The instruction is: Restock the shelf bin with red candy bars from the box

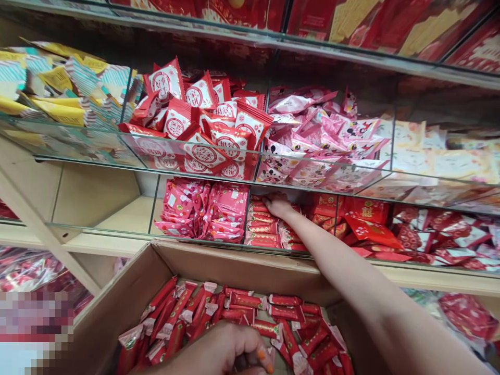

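Slim red-wrapped snack sticks (pixel 263 229) lie stacked in a compartment of the lower shelf. My right hand (pixel 278 204) reaches in under the upper shelf and rests on top of this stack, its fingers extended over the wrappers; the fingertips are partly hidden. Below the shelf stands a cardboard box (pixel 242 260) with many loose red snack sticks (pixel 179 307) of the same look. My left hand (pixel 222 346) is low over the box contents at the bottom edge, fingers curled downward. Whatever lies under those fingers is out of sight.
Pink packets (pixel 226 208) fill the compartment to the left, red packets (pixel 367 224) those to the right. A glass front lip (pixel 195 240) edges the lower shelf. Overhead, the upper shelf holds red-and-white packets (pixel 211 130) and pink cartoon packets (pixel 320 130).
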The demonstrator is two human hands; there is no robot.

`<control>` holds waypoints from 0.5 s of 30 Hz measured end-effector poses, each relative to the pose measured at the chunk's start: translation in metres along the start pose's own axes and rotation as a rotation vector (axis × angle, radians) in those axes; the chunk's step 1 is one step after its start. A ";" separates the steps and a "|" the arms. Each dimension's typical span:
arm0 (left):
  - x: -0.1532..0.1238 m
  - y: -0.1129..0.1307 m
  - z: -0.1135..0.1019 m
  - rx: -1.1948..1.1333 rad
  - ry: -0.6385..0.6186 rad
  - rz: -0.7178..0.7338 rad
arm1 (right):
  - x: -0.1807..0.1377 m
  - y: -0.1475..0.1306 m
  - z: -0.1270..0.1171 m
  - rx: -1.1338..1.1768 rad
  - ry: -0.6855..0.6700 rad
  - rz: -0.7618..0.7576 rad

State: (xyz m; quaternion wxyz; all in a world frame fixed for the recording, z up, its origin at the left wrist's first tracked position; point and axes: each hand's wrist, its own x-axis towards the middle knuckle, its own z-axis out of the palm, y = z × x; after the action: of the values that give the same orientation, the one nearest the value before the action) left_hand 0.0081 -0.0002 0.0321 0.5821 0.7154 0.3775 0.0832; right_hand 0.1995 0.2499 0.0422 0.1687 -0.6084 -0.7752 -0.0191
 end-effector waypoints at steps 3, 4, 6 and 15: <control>0.001 -0.006 0.001 0.026 0.005 0.038 | -0.007 -0.004 -0.002 -0.008 0.020 -0.073; 0.001 -0.008 0.002 0.020 0.008 0.054 | -0.009 -0.005 -0.003 -0.009 0.014 -0.106; 0.003 -0.014 0.003 -0.018 0.020 0.081 | -0.013 -0.006 -0.004 -0.011 -0.013 -0.161; 0.050 -0.065 0.028 -0.271 0.001 -0.267 | -0.010 -0.006 -0.003 -0.075 -0.046 -0.168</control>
State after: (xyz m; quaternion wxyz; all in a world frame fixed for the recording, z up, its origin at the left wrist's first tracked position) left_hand 0.0300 0.0126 -0.0510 0.6790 0.5737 0.4546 0.0556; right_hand 0.1969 0.2378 0.0433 0.1256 -0.5473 -0.8261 -0.0481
